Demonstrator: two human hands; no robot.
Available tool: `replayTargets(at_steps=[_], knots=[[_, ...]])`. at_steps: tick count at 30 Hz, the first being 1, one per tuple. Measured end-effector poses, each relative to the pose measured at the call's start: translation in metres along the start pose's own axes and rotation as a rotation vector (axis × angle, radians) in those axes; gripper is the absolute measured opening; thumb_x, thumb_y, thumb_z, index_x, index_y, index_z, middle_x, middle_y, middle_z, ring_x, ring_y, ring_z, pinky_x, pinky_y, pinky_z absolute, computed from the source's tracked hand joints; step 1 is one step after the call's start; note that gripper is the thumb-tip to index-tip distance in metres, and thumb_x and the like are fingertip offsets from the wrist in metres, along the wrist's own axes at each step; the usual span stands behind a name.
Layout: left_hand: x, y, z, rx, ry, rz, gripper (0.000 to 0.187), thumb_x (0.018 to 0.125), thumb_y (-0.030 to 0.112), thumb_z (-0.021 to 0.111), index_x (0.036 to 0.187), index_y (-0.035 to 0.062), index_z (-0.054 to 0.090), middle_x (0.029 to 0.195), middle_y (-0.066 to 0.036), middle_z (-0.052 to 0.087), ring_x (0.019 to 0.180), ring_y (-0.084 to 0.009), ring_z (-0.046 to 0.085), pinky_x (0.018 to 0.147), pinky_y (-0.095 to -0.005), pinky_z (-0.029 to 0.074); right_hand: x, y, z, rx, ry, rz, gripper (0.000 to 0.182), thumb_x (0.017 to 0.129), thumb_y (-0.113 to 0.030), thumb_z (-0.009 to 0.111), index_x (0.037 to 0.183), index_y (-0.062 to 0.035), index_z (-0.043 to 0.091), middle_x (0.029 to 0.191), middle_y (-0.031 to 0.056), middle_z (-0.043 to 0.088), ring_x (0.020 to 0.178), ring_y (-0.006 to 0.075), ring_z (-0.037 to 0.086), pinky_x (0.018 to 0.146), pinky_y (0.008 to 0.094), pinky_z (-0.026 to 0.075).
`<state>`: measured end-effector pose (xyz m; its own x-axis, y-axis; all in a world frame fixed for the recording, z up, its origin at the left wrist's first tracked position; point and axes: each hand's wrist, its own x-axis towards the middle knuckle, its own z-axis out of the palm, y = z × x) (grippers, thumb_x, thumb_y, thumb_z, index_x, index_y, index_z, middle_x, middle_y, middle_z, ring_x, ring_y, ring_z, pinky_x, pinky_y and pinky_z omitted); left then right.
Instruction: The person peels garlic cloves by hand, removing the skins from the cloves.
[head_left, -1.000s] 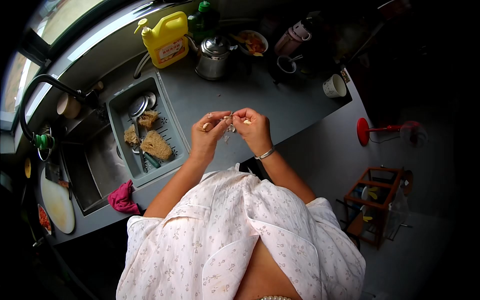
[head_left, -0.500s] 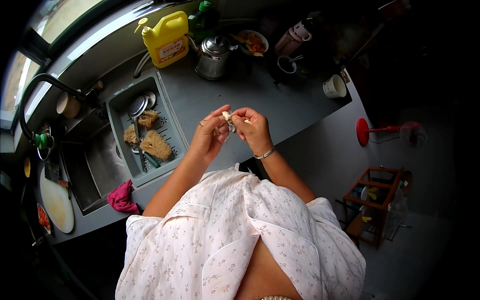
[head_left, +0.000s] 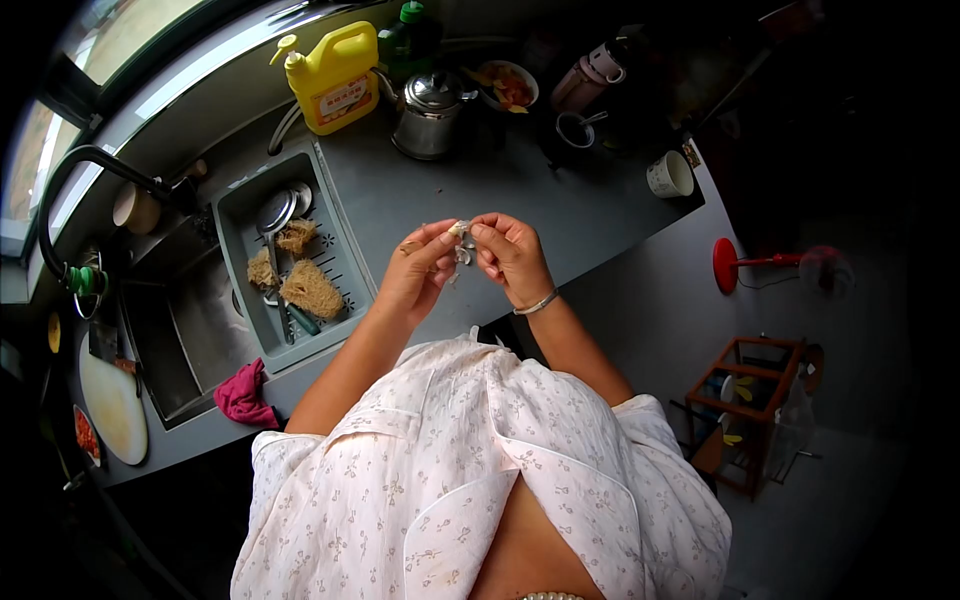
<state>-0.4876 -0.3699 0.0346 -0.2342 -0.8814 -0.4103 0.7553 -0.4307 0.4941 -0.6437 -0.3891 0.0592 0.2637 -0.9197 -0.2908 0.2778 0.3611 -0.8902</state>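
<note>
My left hand (head_left: 415, 270) and my right hand (head_left: 512, 256) meet above the grey counter (head_left: 560, 215), fingertips pinched together on a small pale garlic clove (head_left: 458, 230). Thin papery skin hangs from the clove between the two hands. A bracelet sits on my right wrist. Whether more cloves lie inside my palms is hidden.
A grey drain tray (head_left: 238, 215) with scrubbing pads and spoons sits over the sink (head_left: 190, 340) at left. A yellow jug (head_left: 335, 75), a metal kettle (head_left: 428, 112), a food bowl (head_left: 507, 85) and cups (head_left: 668, 173) stand at the back. A pink cloth (head_left: 243, 396) lies near the front edge.
My hands have stayed in place over the counter. The fingers shifted on the clove, and the fingertips have closed together on it again.
</note>
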Motion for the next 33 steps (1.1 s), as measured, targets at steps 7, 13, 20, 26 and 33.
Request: replayTargets(at_steps=[7,13,20,26,33], knots=[[0.003,-0.003,-0.013,-0.122,-0.119,-0.032,0.018,0.093,0.018,0.06,0.098,0.0016,0.057,0.083,-0.003,0.058,0.057,-0.0042,0.045,0.043,-0.0162,0.034,0.004,0.001,-0.008,0.029,0.065,-0.042,0.017,0.09,-0.018,0.062,0.092,-0.0015,0.061,0.059,-0.003,0.052,0.044,0.0028,0.042,0.038,0.0162,0.03],[0.005,-0.005,-0.015,-0.148,-0.076,-0.086,0.019,0.094,0.021,0.059,0.094,0.0025,0.055,0.08,-0.004,0.057,0.055,-0.0048,0.045,0.041,-0.017,0.034,0.007,0.005,-0.009,-0.287,0.187,-0.009,0.019,0.088,-0.019,0.065,0.091,-0.0007,0.064,0.058,-0.0034,0.053,0.046,0.0037,0.046,0.04,0.0185,0.034],[0.003,-0.004,-0.012,-0.062,-0.002,-0.134,0.021,0.093,0.024,0.059,0.086,0.0046,0.054,0.074,-0.003,0.056,0.051,-0.0057,0.045,0.04,-0.0184,0.033,-0.002,0.003,0.001,-0.862,0.182,-0.358,0.018,0.082,-0.016,0.07,0.097,-0.0065,0.068,0.061,0.002,0.059,0.053,0.0108,0.056,0.051,0.0254,0.045],[0.003,-0.006,-0.015,0.054,-0.026,-0.109,0.024,0.092,0.027,0.061,0.087,0.0053,0.052,0.075,-0.002,0.056,0.053,-0.0056,0.045,0.041,-0.0187,0.032,-0.002,0.01,0.001,-0.877,0.095,-0.427,0.017,0.083,-0.016,0.069,0.097,-0.0071,0.069,0.072,0.0074,0.068,0.06,0.0152,0.064,0.055,0.0252,0.048],[0.003,-0.011,-0.013,0.023,0.013,-0.045,0.022,0.092,0.025,0.061,0.093,0.0042,0.053,0.075,-0.002,0.056,0.055,-0.0058,0.045,0.044,-0.0186,0.034,-0.001,0.016,0.003,-0.78,0.14,-0.434,0.015,0.084,-0.015,0.068,0.088,-0.0005,0.065,0.075,0.0108,0.07,0.065,0.0174,0.067,0.06,0.0255,0.051]])
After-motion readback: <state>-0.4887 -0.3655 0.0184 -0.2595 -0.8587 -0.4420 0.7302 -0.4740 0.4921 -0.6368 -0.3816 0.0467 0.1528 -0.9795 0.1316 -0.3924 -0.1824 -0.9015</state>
